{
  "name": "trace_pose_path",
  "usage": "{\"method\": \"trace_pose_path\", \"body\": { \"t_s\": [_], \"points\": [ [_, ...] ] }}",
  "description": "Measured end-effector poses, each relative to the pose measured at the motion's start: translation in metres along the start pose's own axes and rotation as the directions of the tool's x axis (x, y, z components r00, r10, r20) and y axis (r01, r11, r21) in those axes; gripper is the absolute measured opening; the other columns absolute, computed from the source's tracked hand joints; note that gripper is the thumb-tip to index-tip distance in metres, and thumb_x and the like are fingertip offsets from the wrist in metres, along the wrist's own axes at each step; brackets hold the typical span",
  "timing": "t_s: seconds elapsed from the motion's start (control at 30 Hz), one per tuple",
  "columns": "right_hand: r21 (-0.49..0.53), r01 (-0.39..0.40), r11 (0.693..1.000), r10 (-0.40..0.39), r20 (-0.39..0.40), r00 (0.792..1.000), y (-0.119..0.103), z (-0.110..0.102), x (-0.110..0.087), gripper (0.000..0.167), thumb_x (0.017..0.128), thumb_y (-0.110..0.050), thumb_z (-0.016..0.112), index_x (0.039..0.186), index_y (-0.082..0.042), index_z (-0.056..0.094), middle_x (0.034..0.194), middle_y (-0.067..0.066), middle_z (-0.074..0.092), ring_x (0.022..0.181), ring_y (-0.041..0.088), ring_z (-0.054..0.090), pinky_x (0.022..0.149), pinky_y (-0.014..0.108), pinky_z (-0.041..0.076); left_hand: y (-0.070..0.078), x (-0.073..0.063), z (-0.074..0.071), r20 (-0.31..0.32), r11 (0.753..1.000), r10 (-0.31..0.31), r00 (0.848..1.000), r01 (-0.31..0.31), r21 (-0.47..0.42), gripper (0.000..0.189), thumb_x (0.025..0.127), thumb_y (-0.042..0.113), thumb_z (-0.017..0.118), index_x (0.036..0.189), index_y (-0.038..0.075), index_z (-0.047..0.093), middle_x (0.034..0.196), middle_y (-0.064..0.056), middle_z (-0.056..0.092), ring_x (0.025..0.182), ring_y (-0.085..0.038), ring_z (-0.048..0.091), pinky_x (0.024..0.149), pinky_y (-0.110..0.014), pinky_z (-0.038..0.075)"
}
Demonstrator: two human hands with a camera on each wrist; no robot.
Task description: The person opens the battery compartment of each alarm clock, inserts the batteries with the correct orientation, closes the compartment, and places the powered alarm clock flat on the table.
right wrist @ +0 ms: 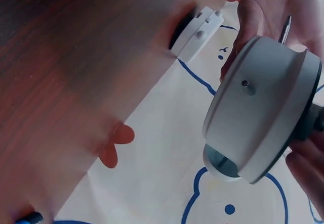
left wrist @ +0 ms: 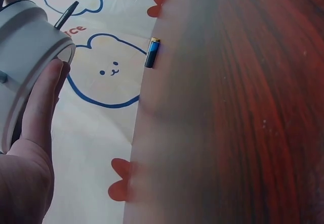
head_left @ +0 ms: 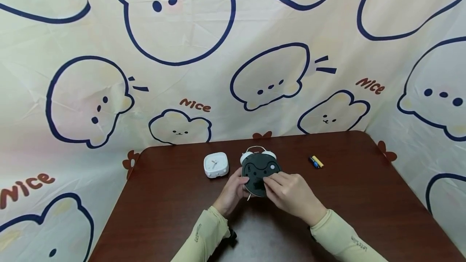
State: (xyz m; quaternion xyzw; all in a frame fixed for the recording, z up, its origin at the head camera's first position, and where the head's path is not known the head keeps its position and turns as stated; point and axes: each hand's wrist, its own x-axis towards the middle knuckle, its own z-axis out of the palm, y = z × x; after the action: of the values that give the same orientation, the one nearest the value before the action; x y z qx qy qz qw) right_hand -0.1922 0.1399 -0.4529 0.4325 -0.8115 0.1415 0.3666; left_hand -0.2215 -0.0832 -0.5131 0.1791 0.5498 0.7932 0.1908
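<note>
A twin-bell alarm clock (head_left: pixel 256 169), white with a black back, is held above the table with its back facing me. My left hand (head_left: pixel 234 191) grips its left rim, the thumb on the back and the fingers round the casing. At the lower right of the back, my right hand (head_left: pixel 291 193) pinches a small black piece (right wrist: pixel 306 125), whose exact kind is hidden by the fingers. Thin metal legs (right wrist: pixel 286 29) stick out from the white casing (right wrist: pixel 263 102). The clock's face is hidden in the head view.
A small white square clock (head_left: pixel 216 165) stands on the brown table (head_left: pixel 174 213), left of the hands. Two batteries (head_left: pixel 316 162), one yellow and one dark blue, lie to the right. A printed cloth (head_left: pixel 269 23) hangs behind the table's back edge.
</note>
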Motion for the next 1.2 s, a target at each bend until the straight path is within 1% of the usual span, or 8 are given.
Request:
{"method": "trace_pose_path", "body": {
  "t_s": [0.13,0.27,0.37,0.53,0.63,0.77,0.97,1.2],
  "points": [
    [0.068,-0.103,0.992,0.104,-0.021,0.994,0.004,-0.001,-0.002,0.024,0.072,-0.006,0.087,0.093,-0.003,0.077,0.084,0.005,0.074,0.068,0.012,0.069,0.06,0.029,0.061,0.0,0.0,0.001,0.013,1.0,0.003,1.0,-0.003,-0.013,0.056,0.102,0.02,0.043,0.151,-0.005,0.033,0.113,0.002,0.07,0.087,-0.01,0.071,0.075,-0.03,0.061],
    [0.139,-0.175,0.975,0.181,-0.031,0.983,0.006,-0.003,-0.003,0.02,0.076,-0.003,0.083,0.095,-0.004,0.076,0.079,0.002,0.071,0.061,0.005,0.06,0.055,0.017,0.053,0.0,-0.001,0.0,0.031,0.999,0.021,0.999,-0.02,-0.039,0.055,0.102,0.019,0.042,0.151,-0.005,0.033,0.114,0.001,0.07,0.091,-0.011,0.072,0.076,-0.032,0.062],
    [0.181,-0.219,0.959,0.229,-0.037,0.973,0.009,-0.005,-0.004,0.026,0.076,0.0,0.082,0.101,-0.004,0.077,0.078,0.0,0.069,0.058,0.002,0.054,0.053,0.011,0.046,-0.002,-0.001,-0.001,0.038,0.998,0.032,0.999,-0.03,-0.051,0.056,0.102,0.018,0.041,0.152,-0.005,0.031,0.118,0.0,0.07,0.094,-0.012,0.073,0.077,-0.033,0.062],
    [0.254,-0.268,0.929,0.287,-0.04,0.957,0.013,-0.005,-0.008,0.041,0.076,0.004,0.082,0.115,-0.004,0.075,0.084,-0.001,0.069,0.063,0.006,0.061,0.057,0.014,0.051,-0.003,-0.001,-0.002,0.038,0.998,0.028,0.999,-0.026,-0.052,0.056,0.102,0.018,0.042,0.151,-0.007,0.03,0.117,0.001,0.07,0.093,-0.011,0.073,0.077,-0.032,0.062],
    [0.304,-0.293,0.906,0.317,-0.031,0.948,0.015,-0.007,-0.009,0.047,0.077,0.006,0.082,0.121,-0.005,0.074,0.086,-0.003,0.068,0.068,0.004,0.064,0.062,0.015,0.055,-0.004,-0.001,-0.003,0.041,0.998,0.024,0.999,-0.022,-0.052,0.056,0.102,0.018,0.042,0.151,-0.007,0.03,0.116,0.002,0.071,0.093,-0.011,0.073,0.077,-0.032,0.062],
    [0.394,-0.343,0.853,0.378,-0.011,0.926,0.017,-0.009,-0.009,0.05,0.08,0.008,0.081,0.126,-0.007,0.073,0.089,-0.003,0.067,0.072,0.003,0.067,0.066,0.014,0.057,-0.005,-0.002,-0.004,0.041,0.998,0.025,0.999,-0.022,-0.052,0.056,0.102,0.018,0.041,0.152,-0.006,0.03,0.114,0.002,0.071,0.092,-0.01,0.073,0.077,-0.031,0.062],
    [0.51,-0.429,0.746,0.487,0.021,0.873,0.017,-0.014,-0.004,0.05,0.086,0.009,0.077,0.132,-0.007,0.067,0.098,0.003,0.072,0.079,0.009,0.072,0.066,0.017,0.059,-0.003,-0.002,-0.005,0.043,0.997,0.047,0.998,-0.045,-0.059,0.057,0.103,0.019,0.039,0.154,-0.004,0.028,0.112,0.003,0.072,0.091,-0.01,0.072,0.076,-0.03,0.061],
    [0.566,-0.498,0.657,0.558,0.079,0.826,0.019,-0.018,0.0,0.04,0.088,0.009,0.075,0.124,-0.007,0.069,0.099,0.006,0.075,0.077,0.009,0.072,0.064,0.022,0.061,-0.003,-0.001,-0.009,0.064,0.996,0.057,0.996,-0.053,-0.067,0.057,0.104,0.019,0.038,0.157,-0.001,0.028,0.113,0.003,0.072,0.091,-0.01,0.072,0.077,-0.03,0.062]
  ]
}}
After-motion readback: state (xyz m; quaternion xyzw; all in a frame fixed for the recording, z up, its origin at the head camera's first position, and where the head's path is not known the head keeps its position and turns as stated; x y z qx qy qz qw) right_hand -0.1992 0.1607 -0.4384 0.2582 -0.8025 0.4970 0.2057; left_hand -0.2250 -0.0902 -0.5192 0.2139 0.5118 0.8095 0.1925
